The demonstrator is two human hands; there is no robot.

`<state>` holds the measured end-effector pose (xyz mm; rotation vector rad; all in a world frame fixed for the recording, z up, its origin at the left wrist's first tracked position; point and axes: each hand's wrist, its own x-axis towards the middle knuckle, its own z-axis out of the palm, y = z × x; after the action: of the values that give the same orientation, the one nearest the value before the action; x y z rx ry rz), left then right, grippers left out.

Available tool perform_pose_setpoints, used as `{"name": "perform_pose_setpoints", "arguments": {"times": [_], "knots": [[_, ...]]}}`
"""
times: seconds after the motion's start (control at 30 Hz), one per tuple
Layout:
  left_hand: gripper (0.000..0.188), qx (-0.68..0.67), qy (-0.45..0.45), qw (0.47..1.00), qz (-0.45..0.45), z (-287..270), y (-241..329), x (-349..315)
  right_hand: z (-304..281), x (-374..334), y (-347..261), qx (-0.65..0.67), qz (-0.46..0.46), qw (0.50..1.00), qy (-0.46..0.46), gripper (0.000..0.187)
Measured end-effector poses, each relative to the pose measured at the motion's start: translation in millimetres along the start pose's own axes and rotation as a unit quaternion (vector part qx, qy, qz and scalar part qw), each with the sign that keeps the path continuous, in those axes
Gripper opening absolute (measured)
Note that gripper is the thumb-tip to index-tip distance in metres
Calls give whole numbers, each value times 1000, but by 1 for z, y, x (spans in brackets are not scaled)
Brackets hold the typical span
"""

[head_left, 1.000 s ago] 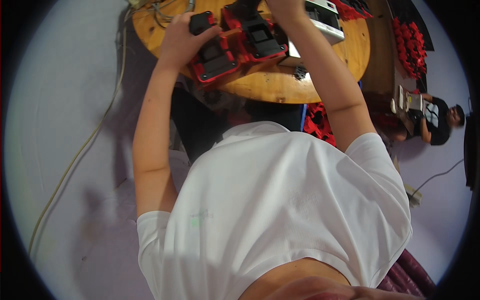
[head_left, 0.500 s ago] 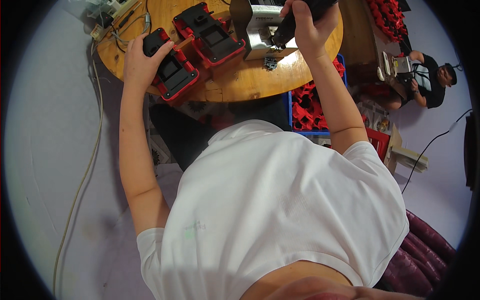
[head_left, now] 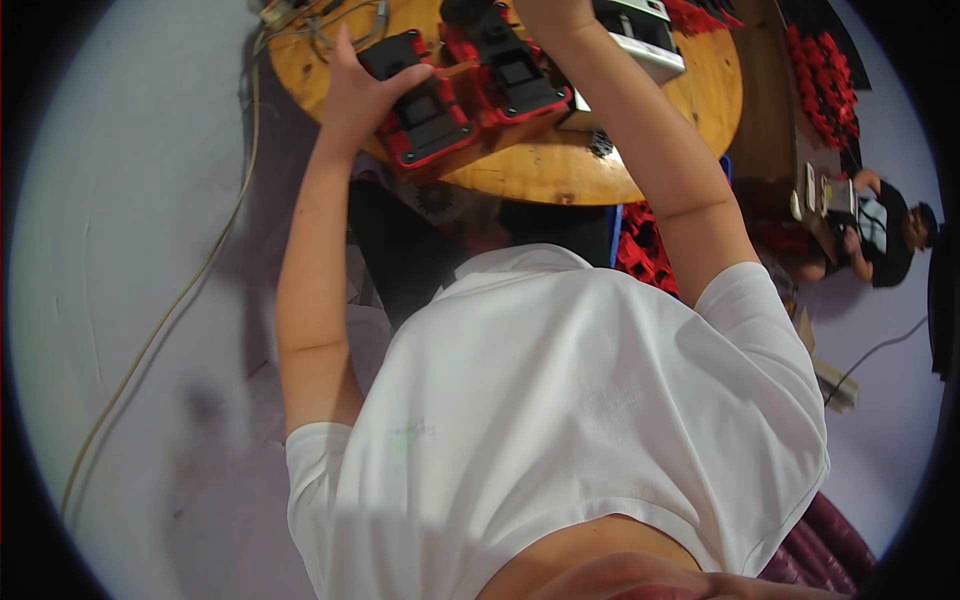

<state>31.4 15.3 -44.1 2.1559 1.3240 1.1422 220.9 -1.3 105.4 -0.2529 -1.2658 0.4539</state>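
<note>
The round wooden tabletop runs out of the picture at the top, so its far edge is cut off. A band of wood shows along the near edge, widest right of the units, and another strip lies between the box and the right edge. A blue bin of red parts sits below the near edge at its right, partly behind the right forearm. The silver box stands toward the right edge, partly covered by that forearm. Two black-and-red units lie side by side: the left unit reaches the near-left edge, and the right unit lies farther in, a narrow gap between them.

Both arms reach forward, the right across the near edge. The left hand is at the left unit, thumb spread over its top and index finger stretched away toward the grey cable at the left edge; the grip is loose, the other fingers hidden. The right hand is cut off at the top; I cannot tell whether its fingers grasp anything. A dark object beside it is hard to make out. Near the near edge, a small dark cluster is blurred.
</note>
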Motion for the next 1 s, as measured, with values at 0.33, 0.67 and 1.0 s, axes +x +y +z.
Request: {"name": "perform_pose_setpoints", "arguments": {"times": [0.33, 0.67, 1.0], "knots": [[120, -166, -111, 956, -216, -16, 8, -8, 66, -21, 60, -15, 83, 996, 30, 25], [112, -162, -120, 955, -218, -25, 24, -6, 79, -28, 71, -15, 76, 997, -14, 29], [107, -167, -127, 952, -223, -23, 16, -5, 84, -29, 74, -54, 5, 992, -112, 31]]}}
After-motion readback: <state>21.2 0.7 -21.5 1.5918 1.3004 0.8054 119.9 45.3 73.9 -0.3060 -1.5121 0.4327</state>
